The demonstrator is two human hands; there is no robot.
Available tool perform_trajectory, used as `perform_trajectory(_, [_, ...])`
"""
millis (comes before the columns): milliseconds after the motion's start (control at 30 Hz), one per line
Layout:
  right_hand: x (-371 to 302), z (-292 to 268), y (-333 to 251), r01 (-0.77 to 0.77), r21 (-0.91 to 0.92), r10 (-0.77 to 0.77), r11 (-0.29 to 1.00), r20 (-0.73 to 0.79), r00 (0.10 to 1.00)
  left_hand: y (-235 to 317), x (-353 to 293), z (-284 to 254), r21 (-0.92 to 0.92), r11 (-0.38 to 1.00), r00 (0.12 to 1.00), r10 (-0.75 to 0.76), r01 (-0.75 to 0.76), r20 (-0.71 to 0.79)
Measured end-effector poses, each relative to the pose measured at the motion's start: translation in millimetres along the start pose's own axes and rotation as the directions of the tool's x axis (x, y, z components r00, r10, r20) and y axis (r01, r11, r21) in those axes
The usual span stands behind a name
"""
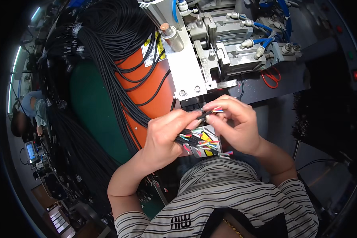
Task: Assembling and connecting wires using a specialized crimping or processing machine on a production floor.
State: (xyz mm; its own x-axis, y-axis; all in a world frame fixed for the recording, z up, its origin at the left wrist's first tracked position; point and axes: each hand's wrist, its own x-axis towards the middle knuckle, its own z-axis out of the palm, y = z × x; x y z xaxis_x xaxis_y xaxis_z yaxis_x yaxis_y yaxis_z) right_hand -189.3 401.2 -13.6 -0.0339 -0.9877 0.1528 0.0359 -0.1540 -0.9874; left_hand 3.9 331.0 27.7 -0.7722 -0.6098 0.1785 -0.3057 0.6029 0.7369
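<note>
My left hand [164,133] is closed around a bunch of black cables, whose stripped ends [200,142] fan out below it in red, green, white, yellow and blue wires. Between my two hands one black cable [205,115] is raised from the bunch, its coloured wire tips pointing right. The thumb and forefinger of my right hand [240,123] close on this cable just behind the bared wires. Both hands work right below the front edge of a metal machine [186,77]. My left palm hides part of the bunch.
Pneumatic cylinders with blue air hoses [261,41] sit on the machine at the upper right. A thick coil of black cable [111,27] lies at the upper left, over an orange panel [152,87] and a green surface [89,99]. Another person [31,107] is at the far left.
</note>
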Motion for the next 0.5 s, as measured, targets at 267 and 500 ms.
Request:
perform_trajectory(267, [1,7,10,0.015,0.122,-0.009,0.992,-0.048,0.999,-11,5,7,-0.093,0.995,0.997,-0.029,0.022,-0.075])
perform_trajectory(500, [8,-20,2,-0.437,0.495,0.368,0.750,0.236,0.899,-10,8,10,0.212,0.968,0.985,0.154,-0.135,-0.075])
